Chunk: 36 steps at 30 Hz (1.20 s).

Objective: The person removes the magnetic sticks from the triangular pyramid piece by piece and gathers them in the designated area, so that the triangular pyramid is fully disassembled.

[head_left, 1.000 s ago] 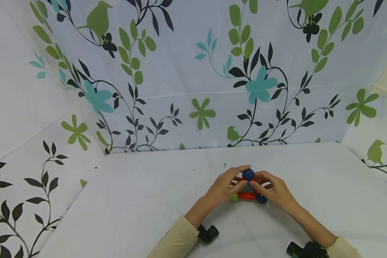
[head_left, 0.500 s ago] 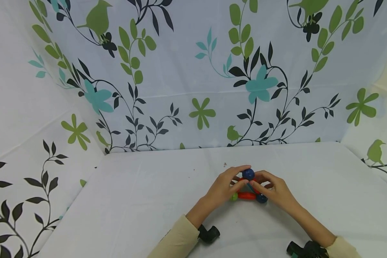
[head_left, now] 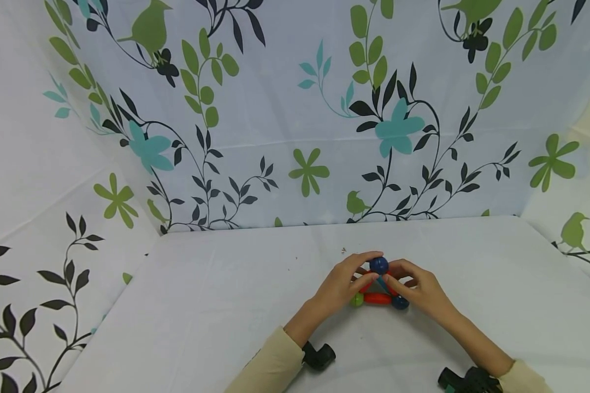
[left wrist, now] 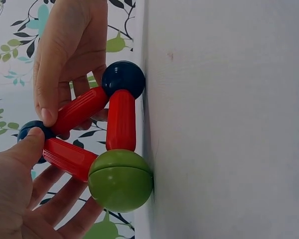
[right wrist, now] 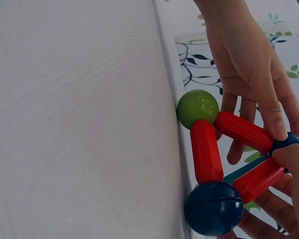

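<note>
And here, just right of centre in the lower half of the head view, both hands are on a triangular frame [head_left: 377, 298] of rods and balls standing up over the white table [head_left: 201, 305]. The left hand [head_left: 343, 279] grasps it at the peak, forefinger on top of the upper blue ball [head_left: 379, 266], thumb lower down. Opposite, the right hand [head_left: 420, 286] pinches the same peak, thumb at the joint just under that ball. Down at the base, the green ball [head_left: 357, 299] sits at the left corner, the lower blue ball [head_left: 400, 302] at the right, a red bottom rod [head_left: 377, 298] joining them. Into the left wrist view: two more red rods, the left slanting rod [left wrist: 70, 158] and the right slanting rod [left wrist: 79, 110], meet at the peak, and the right wrist view catches a teal rod [right wrist: 246, 168] behind them, its far end hidden. Beige sleeves [head_left: 270, 360] fill the bottom of the head view, with black wrist devices [head_left: 319, 357] beside the arms.
</note>
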Each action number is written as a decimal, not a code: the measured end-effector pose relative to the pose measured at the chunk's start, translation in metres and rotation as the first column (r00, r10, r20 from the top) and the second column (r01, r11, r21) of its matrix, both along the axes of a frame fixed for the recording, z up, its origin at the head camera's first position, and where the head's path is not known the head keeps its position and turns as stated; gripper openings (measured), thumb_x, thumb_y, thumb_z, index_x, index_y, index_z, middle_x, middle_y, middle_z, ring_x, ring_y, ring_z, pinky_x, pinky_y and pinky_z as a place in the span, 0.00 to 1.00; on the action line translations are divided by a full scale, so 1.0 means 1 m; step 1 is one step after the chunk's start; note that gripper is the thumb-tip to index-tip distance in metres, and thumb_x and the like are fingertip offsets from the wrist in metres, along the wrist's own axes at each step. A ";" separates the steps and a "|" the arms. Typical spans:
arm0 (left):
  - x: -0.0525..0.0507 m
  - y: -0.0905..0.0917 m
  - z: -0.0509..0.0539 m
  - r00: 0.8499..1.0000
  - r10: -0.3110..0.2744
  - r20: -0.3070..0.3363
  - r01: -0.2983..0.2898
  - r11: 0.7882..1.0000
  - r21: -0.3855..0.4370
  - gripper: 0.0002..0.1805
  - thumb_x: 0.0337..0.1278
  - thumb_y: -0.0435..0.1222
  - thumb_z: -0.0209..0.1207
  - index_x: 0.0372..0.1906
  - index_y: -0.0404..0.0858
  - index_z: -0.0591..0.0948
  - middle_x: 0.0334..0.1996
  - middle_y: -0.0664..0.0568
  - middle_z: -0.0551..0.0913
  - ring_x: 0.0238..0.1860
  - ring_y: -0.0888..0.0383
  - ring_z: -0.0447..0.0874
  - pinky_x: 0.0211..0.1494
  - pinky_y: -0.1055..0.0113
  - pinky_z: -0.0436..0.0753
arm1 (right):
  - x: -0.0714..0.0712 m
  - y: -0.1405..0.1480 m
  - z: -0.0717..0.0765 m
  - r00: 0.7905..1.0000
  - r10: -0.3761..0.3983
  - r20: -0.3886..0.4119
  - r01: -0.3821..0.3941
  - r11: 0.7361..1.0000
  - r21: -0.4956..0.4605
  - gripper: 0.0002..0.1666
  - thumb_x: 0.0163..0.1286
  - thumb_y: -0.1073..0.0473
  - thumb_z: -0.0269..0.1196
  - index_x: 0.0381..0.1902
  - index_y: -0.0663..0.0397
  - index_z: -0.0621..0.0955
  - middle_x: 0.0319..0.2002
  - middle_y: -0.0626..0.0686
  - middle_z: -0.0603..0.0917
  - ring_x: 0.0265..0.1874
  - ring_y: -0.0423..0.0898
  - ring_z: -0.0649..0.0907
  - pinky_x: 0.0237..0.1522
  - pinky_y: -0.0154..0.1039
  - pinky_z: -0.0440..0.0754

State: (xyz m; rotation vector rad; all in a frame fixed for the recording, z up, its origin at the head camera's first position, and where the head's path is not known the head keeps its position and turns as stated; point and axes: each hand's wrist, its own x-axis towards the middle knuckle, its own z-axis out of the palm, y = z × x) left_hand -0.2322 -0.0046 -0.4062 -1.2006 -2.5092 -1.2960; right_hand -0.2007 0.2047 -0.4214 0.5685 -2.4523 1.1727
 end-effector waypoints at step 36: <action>-0.014 -0.014 -0.002 0.985 0.164 0.052 -0.170 0.975 0.145 0.24 0.65 0.36 0.60 0.65 0.43 0.72 0.54 0.49 0.79 0.47 0.58 0.82 0.48 0.63 0.83 | 0.000 0.001 0.003 0.999 0.020 0.029 -0.019 0.999 -0.025 0.09 0.67 0.63 0.63 0.45 0.55 0.80 0.37 0.48 0.85 0.38 0.33 0.79 0.36 0.32 0.81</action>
